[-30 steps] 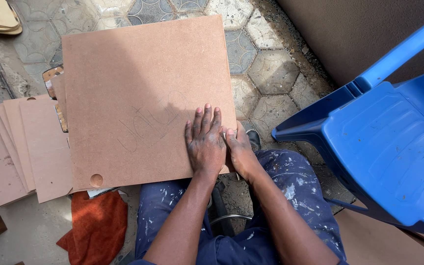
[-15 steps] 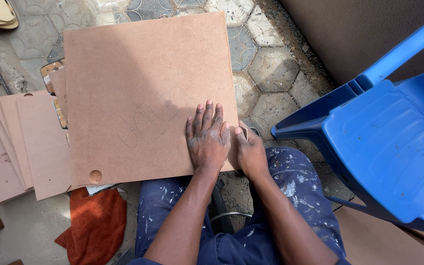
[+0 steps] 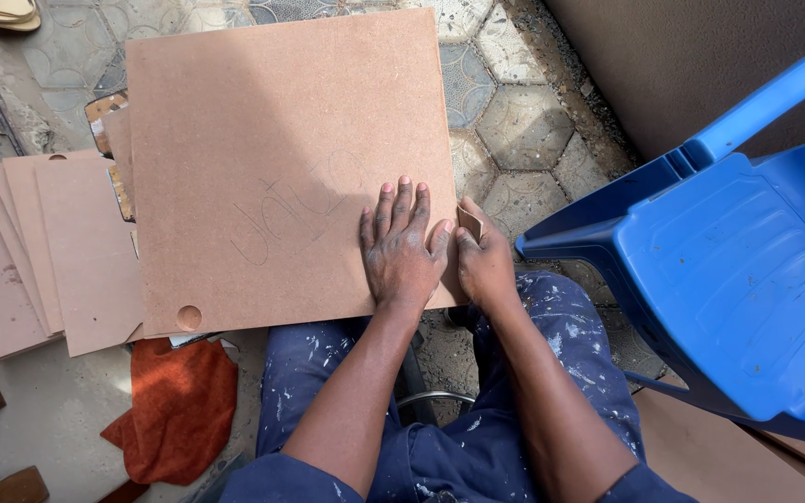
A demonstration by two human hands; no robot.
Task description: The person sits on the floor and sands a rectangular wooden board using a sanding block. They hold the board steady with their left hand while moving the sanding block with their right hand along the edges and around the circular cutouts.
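A large square brown fibreboard panel (image 3: pixel 272 158) lies across my knees, with faint pencil marks near its middle and a round notch at its near left corner. My left hand (image 3: pixel 401 247) lies flat on the panel's near right part, fingers spread slightly. My right hand (image 3: pixel 484 261) is at the panel's right edge, closed on a small brown folded piece, likely sandpaper (image 3: pixel 470 222), pressed against that edge.
A fan of smaller brown boards (image 3: pixel 20 251) lies on the left. An orange-red cloth (image 3: pixel 174 410) sits on the ground by my left knee. A blue plastic chair (image 3: pixel 738 251) stands close on the right. Hexagonal paving (image 3: pixel 514 112) is beyond the panel.
My right hand has shifted slightly right along the panel's edge and the small brown piece now shows above its fingers. The left hand stays flat on the panel.
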